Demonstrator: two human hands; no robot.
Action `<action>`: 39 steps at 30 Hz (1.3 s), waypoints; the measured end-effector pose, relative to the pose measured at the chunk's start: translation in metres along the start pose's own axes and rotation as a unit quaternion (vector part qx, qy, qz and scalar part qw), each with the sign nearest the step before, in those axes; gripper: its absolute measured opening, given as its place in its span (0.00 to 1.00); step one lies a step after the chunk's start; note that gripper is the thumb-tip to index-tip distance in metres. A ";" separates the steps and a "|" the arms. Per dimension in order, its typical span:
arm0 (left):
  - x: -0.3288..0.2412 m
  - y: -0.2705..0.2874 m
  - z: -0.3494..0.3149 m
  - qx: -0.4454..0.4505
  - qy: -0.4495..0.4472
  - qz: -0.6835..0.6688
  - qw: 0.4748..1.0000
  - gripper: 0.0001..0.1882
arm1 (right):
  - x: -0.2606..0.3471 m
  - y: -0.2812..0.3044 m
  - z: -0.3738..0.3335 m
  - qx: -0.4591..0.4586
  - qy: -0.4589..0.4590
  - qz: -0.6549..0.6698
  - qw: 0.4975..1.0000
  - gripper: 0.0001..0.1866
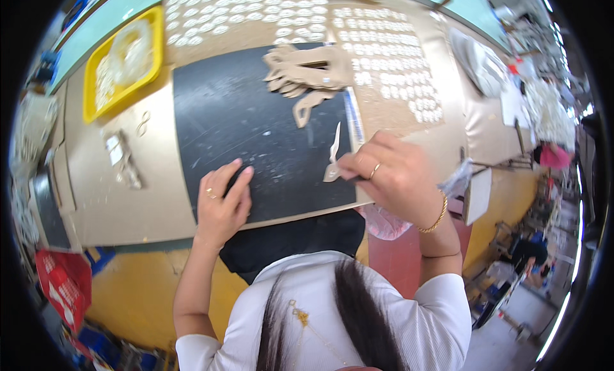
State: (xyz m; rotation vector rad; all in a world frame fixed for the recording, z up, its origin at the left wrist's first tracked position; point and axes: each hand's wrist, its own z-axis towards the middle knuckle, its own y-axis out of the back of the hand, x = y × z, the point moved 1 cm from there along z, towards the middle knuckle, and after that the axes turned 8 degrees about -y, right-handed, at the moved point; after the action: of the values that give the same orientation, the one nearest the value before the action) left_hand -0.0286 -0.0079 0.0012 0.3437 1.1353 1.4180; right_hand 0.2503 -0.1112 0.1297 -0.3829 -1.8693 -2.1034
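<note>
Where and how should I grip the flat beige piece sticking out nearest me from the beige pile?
Probably pinch the flat beige piece by its near end, from your side: this end sticks out over the black board, while the other meets the beige pile.

A tan-covered surface (153,211) carries a black mat (256,125) with pale specks and scuffs, and, taking that mat as the clock's centre, a yellow tray (89,109) rests at ten o'clock, a small looped piece (142,123) between nine and ten, and a small bundle (121,160) at nine. Brown sheets bearing rows of white pieces (246,13) lie at twelve and two, with a whitish plastic-looking bundle (480,61) farther out at two. On the mat, toward one o'clock, sits a loose stack of tan pieces (291,70).
</note>
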 end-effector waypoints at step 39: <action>0.001 -0.005 -0.004 0.014 0.044 0.023 0.999 0.20 | -0.126 -0.025 -0.122 -0.078 -0.477 0.352 0.801 0.09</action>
State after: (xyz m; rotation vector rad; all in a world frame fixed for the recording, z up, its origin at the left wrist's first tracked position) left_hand -0.0288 -0.0100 -0.0047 0.3307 1.2271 1.4702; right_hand 0.3561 -0.2240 0.0436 -2.1127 -1.4825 -1.5792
